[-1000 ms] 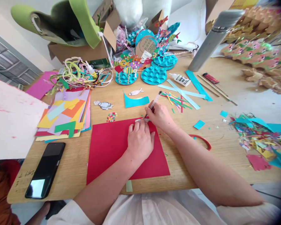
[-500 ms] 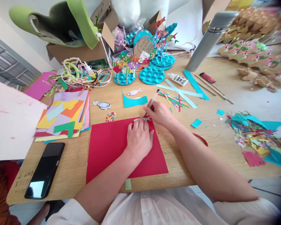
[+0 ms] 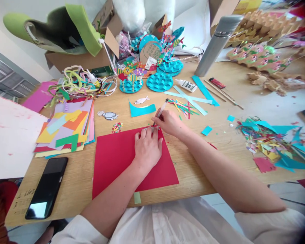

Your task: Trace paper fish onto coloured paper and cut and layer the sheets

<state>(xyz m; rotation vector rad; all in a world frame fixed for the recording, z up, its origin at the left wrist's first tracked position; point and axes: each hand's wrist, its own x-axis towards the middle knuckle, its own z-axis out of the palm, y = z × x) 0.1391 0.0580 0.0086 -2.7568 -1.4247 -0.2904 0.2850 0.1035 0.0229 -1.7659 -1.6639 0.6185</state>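
My left hand [image 3: 147, 145] lies palm down on a sheet of red paper [image 3: 114, 166], fingers stretched toward its far edge. Under and beyond those fingertips a small pale paper cutout [image 3: 157, 127] shows in part. My right hand [image 3: 169, 122] grips a pen [image 3: 163, 108] with a clear barrel, its tip down at the cutout near the paper's top edge. Just beyond are a blue paper scrap [image 3: 142, 110] and a white fish cutout [image 3: 141, 100]. More drawn cutouts [image 3: 109, 115] lie to the left, near a little pile of coloured paper bits [image 3: 117, 127].
A phone [image 3: 47, 188] and stacked coloured paper [image 3: 66, 125] are at left. Behind stand blue fish-decorated crafts [image 3: 131, 85], a glue bottle [image 3: 186, 84] and a grey flask [image 3: 216, 47]. Paper strips [image 3: 185, 106] and a scrap heap [image 3: 264, 139] lie to the right.
The view has shifted slightly, so things appear a bit further left. My left fingers cover more of the cutout. The pen stays in my right hand at the cutout.
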